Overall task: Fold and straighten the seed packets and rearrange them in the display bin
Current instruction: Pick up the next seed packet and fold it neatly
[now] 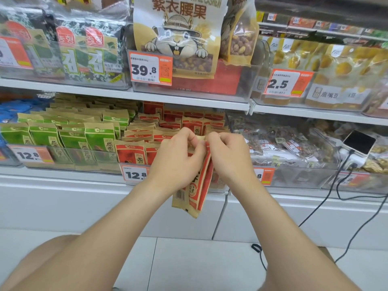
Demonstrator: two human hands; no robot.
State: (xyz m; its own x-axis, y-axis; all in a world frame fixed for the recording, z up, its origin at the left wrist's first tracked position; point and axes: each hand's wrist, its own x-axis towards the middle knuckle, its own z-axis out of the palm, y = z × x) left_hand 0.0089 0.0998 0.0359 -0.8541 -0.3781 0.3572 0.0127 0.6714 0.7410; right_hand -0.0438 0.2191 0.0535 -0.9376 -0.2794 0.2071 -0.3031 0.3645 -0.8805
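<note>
Head view looks down on a store shelf point(63, 179), where 2 bare hands meet in front of a clear display bin point(132, 161) on the lower level. The left hand point(178, 158) and the right hand point(228, 156) sit just beside each other with fingers curled, and each pinches the top edge of 1 red and kraft-brown seed packet point(199, 187). The packet hangs below the hands, outside the bin and in front of its front wall. It is creased lengthwise so that its red face bends inward, and a barcode shows on its left flap. Its lower end tilts a little to the right and reaches past the white shelf edge.

Behind the hands, the bin holds rows of matching red seed packets point(168, 122) standing upright; those farther back lean unevenly. An orange and white price tag point(135, 175) reading 12.8 hangs on the bin's front, partly covered by the left wrist. To the left, a neighbouring bin holds green seed packets point(73, 137) with another 12.8 tag point(31, 155). To the right, clear bags of mixed nuts point(283, 143) lie in a bin, and a white device with a dark screen point(359, 142) rests on them, its black cable point(315, 213) trailing down to the tiled floor point(189, 263).

On the upper shelf stands a large purple cashew bag point(178, 34) with a cartoon squirrel, behind a tag point(150, 68) reading 39.8.
</note>
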